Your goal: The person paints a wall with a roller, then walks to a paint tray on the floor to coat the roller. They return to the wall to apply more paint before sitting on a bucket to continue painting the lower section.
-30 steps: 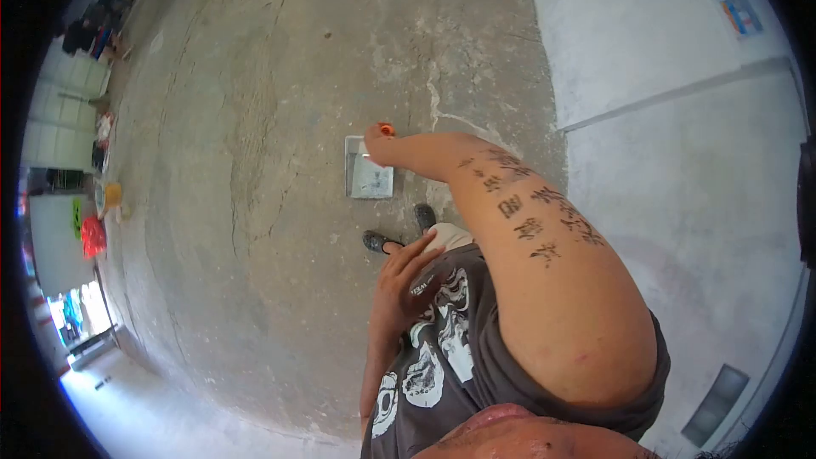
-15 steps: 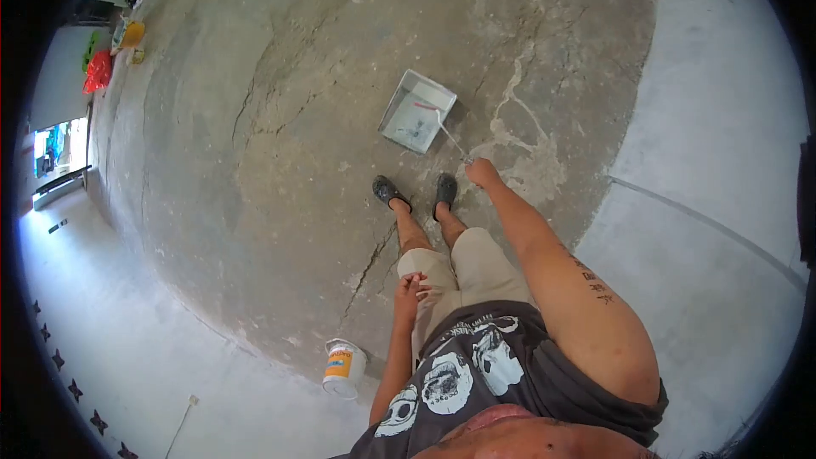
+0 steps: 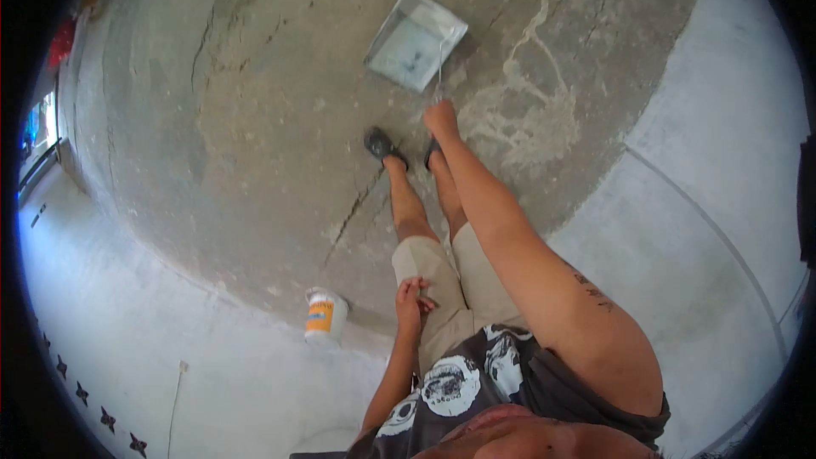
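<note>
My right hand (image 3: 440, 119) is closed around the handle of a paint roller (image 3: 440, 66). The roller's thin wire frame runs up to the near right edge of a rectangular tray (image 3: 384, 34), which has a whitish layer of liquid in it. I cannot make out the roller's head clearly against the tray. In front of the left leg of my beige shorts, my left hand (image 3: 410, 302) hangs with loosely bent fingers, holding nothing I can see.
A white bucket with an orange label (image 3: 320, 317) stands on the floor by the wall at lower left. Cracks and pale stains mark the concrete floor (image 3: 255, 153). White walls (image 3: 680, 229) curve along both sides. A red thing (image 3: 61, 42) lies at the far left.
The view has shifted, so the tray sits higher in it. My right hand has come leftward, closer to the tray, with the roller turned more upright. My left hand has hardly changed.
</note>
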Demonstrator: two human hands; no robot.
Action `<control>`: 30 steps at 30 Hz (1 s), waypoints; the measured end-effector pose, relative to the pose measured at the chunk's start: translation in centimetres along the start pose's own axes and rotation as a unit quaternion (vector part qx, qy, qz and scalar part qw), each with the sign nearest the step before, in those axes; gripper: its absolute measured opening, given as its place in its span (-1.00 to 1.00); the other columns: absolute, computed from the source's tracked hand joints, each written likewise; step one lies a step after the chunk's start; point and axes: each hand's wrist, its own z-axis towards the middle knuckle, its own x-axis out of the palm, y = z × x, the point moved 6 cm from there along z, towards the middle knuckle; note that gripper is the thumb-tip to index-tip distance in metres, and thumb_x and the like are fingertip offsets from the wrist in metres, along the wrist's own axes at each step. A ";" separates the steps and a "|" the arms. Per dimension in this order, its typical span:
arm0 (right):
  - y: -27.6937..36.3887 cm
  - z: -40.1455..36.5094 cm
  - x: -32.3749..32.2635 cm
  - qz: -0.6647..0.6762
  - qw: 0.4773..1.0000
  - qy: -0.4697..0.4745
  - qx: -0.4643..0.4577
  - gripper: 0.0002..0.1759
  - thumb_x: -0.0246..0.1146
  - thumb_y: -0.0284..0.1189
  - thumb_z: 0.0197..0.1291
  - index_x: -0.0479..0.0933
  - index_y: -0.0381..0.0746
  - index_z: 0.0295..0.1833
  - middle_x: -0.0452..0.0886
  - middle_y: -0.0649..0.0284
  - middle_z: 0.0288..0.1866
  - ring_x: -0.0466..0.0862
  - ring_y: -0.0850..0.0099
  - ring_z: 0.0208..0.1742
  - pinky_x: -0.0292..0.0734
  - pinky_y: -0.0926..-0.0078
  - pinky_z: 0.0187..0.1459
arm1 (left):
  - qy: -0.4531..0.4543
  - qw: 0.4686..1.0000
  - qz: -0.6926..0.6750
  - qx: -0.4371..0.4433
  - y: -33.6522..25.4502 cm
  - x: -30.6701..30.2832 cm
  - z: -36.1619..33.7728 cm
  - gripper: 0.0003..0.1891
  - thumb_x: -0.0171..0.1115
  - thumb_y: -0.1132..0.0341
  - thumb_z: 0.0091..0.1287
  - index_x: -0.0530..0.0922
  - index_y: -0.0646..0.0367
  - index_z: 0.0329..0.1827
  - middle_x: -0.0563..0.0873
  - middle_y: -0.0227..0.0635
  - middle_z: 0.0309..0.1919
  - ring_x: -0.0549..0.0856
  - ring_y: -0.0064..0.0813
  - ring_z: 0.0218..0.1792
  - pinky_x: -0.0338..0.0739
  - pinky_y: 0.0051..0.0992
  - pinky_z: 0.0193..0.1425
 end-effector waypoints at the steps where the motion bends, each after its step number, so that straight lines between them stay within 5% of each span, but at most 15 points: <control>1: 3.5 -1.9 -2.3 0.089 0.970 0.161 0.160 -0.49 0.08 -0.42 0.28 0.21 -0.59 0.18 0.59 -0.27 -0.11 0.72 0.02 -0.35 0.64 0.18 -0.35 | 0.009 1.000 -0.017 0.007 -0.3 0.1 0.3 -0.75 0.05 0.18 0.50 0.50 0.19 -0.01 0.69 -0.26 -0.20 0.58 -0.56 -0.70 0.39 -0.66 -0.65; 10: 2.4 -5.2 0.5 0.129 0.983 0.076 0.105 -0.50 0.08 -0.34 0.28 0.26 -0.58 0.12 0.62 -0.22 -0.30 0.69 0.12 -0.54 0.61 0.27 -0.53 | 0.025 0.998 -0.049 0.033 -1.4 -0.6 -0.2 -0.78 0.03 0.22 0.51 0.49 0.19 -0.03 0.69 -0.23 -0.22 0.57 -0.56 -0.72 0.38 -0.67 -0.68; 12: 1.9 -7.9 1.4 0.121 0.985 0.070 0.097 -0.51 0.07 -0.34 0.27 0.27 -0.58 0.09 0.61 -0.23 -0.27 0.69 0.09 -0.51 0.62 0.27 -0.49 | 0.035 0.997 -0.059 0.035 -1.6 -0.5 -0.1 -0.78 0.03 0.22 0.50 0.49 0.19 -0.03 0.70 -0.23 -0.22 0.57 -0.56 -0.73 0.39 -0.67 -0.68; 16: 0.4 -14.0 5.5 0.053 0.998 -0.026 0.005 -0.53 0.08 -0.34 0.26 0.32 -0.58 0.06 0.58 -0.34 -0.18 0.66 -0.15 -0.13 0.59 0.11 -0.15 | 0.032 0.996 -0.068 0.039 -1.6 -0.8 -0.2 -0.79 0.03 0.23 0.50 0.49 0.20 -0.04 0.69 -0.23 -0.23 0.56 -0.55 -0.75 0.37 -0.68 -0.72; 19: 2.6 -18.1 6.1 0.065 0.995 0.011 0.069 -0.55 0.08 -0.36 0.26 0.35 -0.56 0.06 0.56 -0.39 -0.10 0.59 -0.23 0.01 0.49 0.03 0.02 | 0.026 0.996 -0.074 0.036 -1.8 -0.5 -0.2 -0.79 0.03 0.24 0.50 0.49 0.20 -0.04 0.69 -0.23 -0.23 0.56 -0.55 -0.75 0.37 -0.67 -0.73; 23: 2.9 -19.0 9.6 0.134 0.990 -0.031 0.044 -0.56 0.10 -0.36 0.26 0.37 -0.53 0.08 0.54 -0.38 -0.01 0.56 -0.25 0.04 0.45 0.02 0.07 | 0.024 0.995 -0.095 0.029 -1.4 -0.7 0.0 -0.80 0.02 0.25 0.50 0.48 0.21 -0.04 0.69 -0.23 -0.24 0.57 -0.55 -0.75 0.39 -0.67 -0.73; 30: 7.0 -10.6 8.1 0.082 0.983 0.040 0.159 -0.52 0.17 -0.39 0.22 0.35 -0.51 0.14 0.55 -0.31 0.03 0.59 -0.14 0.06 0.49 0.08 0.07 | 0.025 0.995 -0.088 0.026 -1.4 -1.3 -0.4 -0.80 0.01 0.25 0.50 0.47 0.19 -0.03 0.69 -0.23 -0.23 0.57 -0.57 -0.75 0.39 -0.67 -0.72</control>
